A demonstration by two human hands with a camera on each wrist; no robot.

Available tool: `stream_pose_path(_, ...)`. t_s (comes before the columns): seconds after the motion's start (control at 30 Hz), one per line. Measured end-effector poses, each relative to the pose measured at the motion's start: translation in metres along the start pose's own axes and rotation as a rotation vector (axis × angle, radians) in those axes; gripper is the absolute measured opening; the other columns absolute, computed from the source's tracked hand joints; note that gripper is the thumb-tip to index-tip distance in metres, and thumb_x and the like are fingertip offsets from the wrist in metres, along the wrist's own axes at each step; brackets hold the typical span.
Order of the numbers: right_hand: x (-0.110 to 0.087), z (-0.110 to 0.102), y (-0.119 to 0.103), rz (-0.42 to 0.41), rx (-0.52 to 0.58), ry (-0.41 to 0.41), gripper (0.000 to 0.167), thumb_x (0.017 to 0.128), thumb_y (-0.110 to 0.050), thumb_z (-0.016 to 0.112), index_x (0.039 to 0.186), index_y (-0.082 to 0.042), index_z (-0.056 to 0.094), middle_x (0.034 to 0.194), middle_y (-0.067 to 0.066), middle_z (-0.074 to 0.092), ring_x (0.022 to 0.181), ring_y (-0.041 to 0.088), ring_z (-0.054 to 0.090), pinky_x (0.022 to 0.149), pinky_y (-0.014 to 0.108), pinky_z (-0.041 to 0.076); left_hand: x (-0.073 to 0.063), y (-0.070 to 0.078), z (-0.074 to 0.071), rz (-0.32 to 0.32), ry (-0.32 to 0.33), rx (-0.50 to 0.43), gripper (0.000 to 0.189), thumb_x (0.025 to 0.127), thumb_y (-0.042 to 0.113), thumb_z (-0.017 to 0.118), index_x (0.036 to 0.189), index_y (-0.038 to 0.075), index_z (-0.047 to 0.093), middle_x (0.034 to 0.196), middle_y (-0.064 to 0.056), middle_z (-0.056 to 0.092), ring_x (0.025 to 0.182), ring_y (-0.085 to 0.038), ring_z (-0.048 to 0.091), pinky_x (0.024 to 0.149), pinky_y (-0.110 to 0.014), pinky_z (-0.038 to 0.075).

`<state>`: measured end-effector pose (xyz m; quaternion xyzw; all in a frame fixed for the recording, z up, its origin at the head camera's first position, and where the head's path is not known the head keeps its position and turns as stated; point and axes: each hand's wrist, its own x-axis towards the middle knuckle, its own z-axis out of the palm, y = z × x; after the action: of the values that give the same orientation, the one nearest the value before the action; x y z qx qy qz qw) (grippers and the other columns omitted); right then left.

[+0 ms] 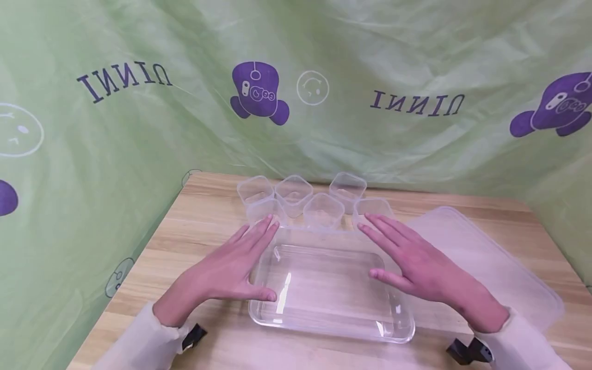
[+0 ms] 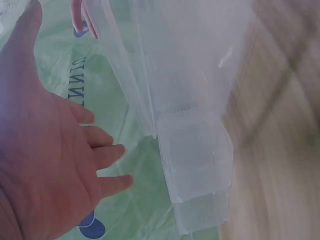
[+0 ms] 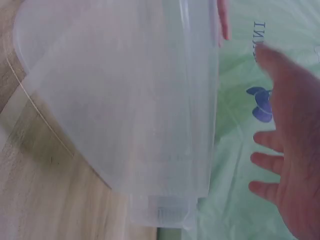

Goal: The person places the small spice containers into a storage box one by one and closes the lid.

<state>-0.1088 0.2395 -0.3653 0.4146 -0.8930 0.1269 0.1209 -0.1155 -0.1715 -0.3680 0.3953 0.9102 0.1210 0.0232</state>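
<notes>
A large clear rectangular container (image 1: 324, 329) stands on the wooden table with its top uncovered. My left hand (image 1: 231, 267) hovers over its left side, fingers extended and thumb spread. Over the right side is my right hand (image 1: 411, 257), its fingers straight and pointing inward. Both palms are bare in the wrist views, where the left hand (image 2: 55, 155) and the right hand (image 3: 295, 145) appear beside the container wall. Behind the container are several small clear square cups (image 1: 324, 210), the front ones partly covered by my fingertips in the head view.
A translucent flat lid (image 1: 481, 267) lies on the right of the table (image 1: 176, 231), partly behind my right forearm. A green printed curtain (image 1: 194, 133) hangs close behind the table's back edge and along both sides.
</notes>
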Motion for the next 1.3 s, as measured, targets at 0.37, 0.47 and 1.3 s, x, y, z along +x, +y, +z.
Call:
stream_pose_path(0.37,-0.005,0.004,0.02,0.123,-0.011,0.127,0.067,0.093,-0.025,0.074,0.154,-0.012,0.049,0.158,0.013,0.044,0.137,0.038,0.047,0.105,0.06,0.042,-0.02,0.012,-0.002,-0.115,-0.061,-0.047,0.134,0.076,0.087,0.063,0.166,0.006,0.005,0.169,-0.022,0.007,0.151,-0.036,0.025,0.118,-0.055,0.031)
stream_pose_path(0.47,-0.007,0.005,0.024,0.165,-0.016,0.165,0.065,0.091,-0.02,0.076,0.151,-0.01,0.052,0.154,0.015,0.049,0.132,0.039,0.051,0.1,0.061,0.045,-0.021,0.013,0.0,-0.124,-0.07,-0.047,0.138,0.073,0.091,0.059,0.165,0.003,0.007,0.167,-0.025,0.011,0.145,-0.039,0.037,0.111,-0.055,0.041)
stream_pose_path(1.3,-0.017,0.013,0.059,0.452,0.104,0.088,0.045,0.1,-0.012,0.069,0.143,-0.007,0.058,0.133,0.017,0.066,0.106,0.038,0.069,0.087,0.061,0.052,-0.028,0.012,0.003,-0.195,-0.184,-0.1,0.145,0.067,0.092,0.062,0.161,-0.007,0.014,0.113,-0.017,0.072,0.096,-0.022,0.067,0.09,-0.049,0.053)
